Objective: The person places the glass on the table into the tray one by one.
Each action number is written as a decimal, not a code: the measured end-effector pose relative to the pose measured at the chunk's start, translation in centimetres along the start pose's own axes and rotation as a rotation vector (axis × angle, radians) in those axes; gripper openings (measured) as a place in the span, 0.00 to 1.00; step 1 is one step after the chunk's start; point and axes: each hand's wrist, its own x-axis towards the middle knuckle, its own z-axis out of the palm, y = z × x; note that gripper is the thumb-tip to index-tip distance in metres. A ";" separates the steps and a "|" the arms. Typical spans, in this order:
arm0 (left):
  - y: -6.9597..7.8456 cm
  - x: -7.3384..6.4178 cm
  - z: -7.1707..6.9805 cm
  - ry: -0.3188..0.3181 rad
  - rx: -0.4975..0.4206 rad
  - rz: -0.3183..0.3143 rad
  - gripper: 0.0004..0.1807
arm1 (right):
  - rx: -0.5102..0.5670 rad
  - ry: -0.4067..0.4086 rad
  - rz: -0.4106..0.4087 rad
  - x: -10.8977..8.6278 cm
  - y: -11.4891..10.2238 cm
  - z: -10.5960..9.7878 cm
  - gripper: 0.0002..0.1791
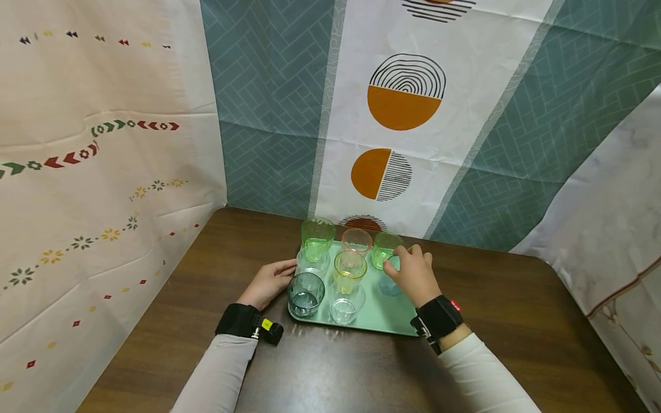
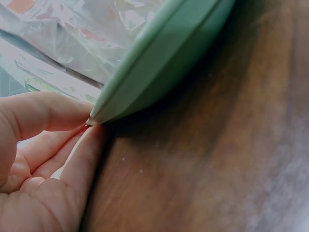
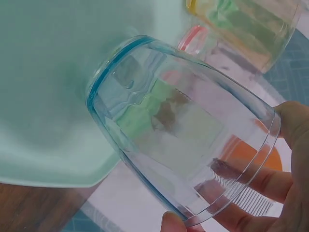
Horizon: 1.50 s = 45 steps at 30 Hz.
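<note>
A mint-green tray (image 1: 384,315) lies on the table with several drinking glasses standing on it. At its left edge, my left hand (image 1: 265,284) pinches the rim between thumb and fingers, as the left wrist view shows at the tray's edge (image 2: 154,63). My right hand (image 1: 417,275) holds a clear blue-tinted glass (image 3: 169,130) by its rim, fingers spread round the mouth. The glass's base meets or nearly meets the tray's surface on the right side. Beside it stand a green glass (image 1: 383,252) and a yellow glass (image 1: 350,267).
Left on the tray are another green glass (image 1: 317,230), a clear glass (image 1: 312,265) and a dark grey glass (image 1: 306,297). A pink-rimmed glass (image 1: 356,240) stands at the back, another clear glass (image 1: 346,307) in front. Patterned cloths hang behind the brown table (image 1: 496,298).
</note>
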 end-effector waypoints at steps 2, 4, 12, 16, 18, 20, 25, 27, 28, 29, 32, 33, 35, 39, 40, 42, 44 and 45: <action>-0.1 0.0 0.0 -0.006 -0.001 0.003 0.29 | -0.005 -0.005 0.002 -0.1 -0.3 0.1 0.22; -0.1 0.1 0.1 -0.011 -0.001 0.010 0.29 | -0.008 -0.002 -0.001 -0.1 -0.6 0.2 0.22; -0.1 0.2 0.1 -0.006 -0.009 0.008 0.29 | -0.029 0.031 -0.052 -0.3 -1.2 0.4 0.20; -0.2 0.2 0.0 -0.003 -0.008 0.007 0.29 | -0.026 0.038 -0.057 -0.3 -1.4 0.5 0.20; -0.3 0.2 0.1 -0.003 -0.014 0.003 0.29 | -0.026 0.044 -0.063 -0.3 -1.4 0.6 0.20; -0.3 0.2 0.1 -0.009 -0.015 0.007 0.29 | -0.030 0.050 -0.075 -0.4 -1.4 0.7 0.20; -0.3 0.3 0.2 -0.009 -0.006 0.012 0.29 | -0.032 0.058 -0.078 -0.5 -1.2 0.8 0.20; -0.3 0.3 0.3 -0.005 -0.005 0.010 0.29 | -0.030 0.057 -0.072 -0.5 -1.2 0.8 0.20; -0.3 0.3 0.3 -0.003 -0.006 0.009 0.29 | -0.026 0.058 -0.071 -0.6 -1.2 0.9 0.20; -0.2 0.4 0.3 -0.002 -0.007 0.007 0.29 | -0.026 0.059 -0.069 -0.6 -1.2 0.9 0.20; -0.2 0.3 0.2 0.000 -0.005 0.003 0.29 | -0.035 0.071 -0.067 -0.6 -1.4 1.1 0.20; -0.2 0.3 0.2 0.000 -0.004 0.003 0.29 | -0.045 0.078 -0.070 -0.6 -1.5 1.1 0.20; -0.3 0.4 0.2 0.003 -0.001 0.001 0.28 | -0.068 0.091 -0.072 -0.7 -1.7 1.3 0.20; -0.3 0.4 0.1 0.004 0.009 0.001 0.28 | -0.099 0.115 -0.077 -0.8 -1.9 1.5 0.20; -0.3 0.4 0.0 0.003 0.013 0.001 0.28 | -0.100 0.118 -0.077 -0.8 -1.9 1.5 0.20; -0.4 0.4 0.0 0.003 0.014 0.002 0.28 | -0.099 0.122 -0.074 -0.8 -1.9 1.6 0.20; -0.4 0.5 0.0 0.008 0.011 -0.002 0.28 | -0.097 0.122 -0.070 -0.8 -1.9 1.6 0.20; -0.4 0.5 0.0 0.013 0.010 -0.003 0.28 | -0.096 0.122 -0.068 -0.8 -1.9 1.6 0.21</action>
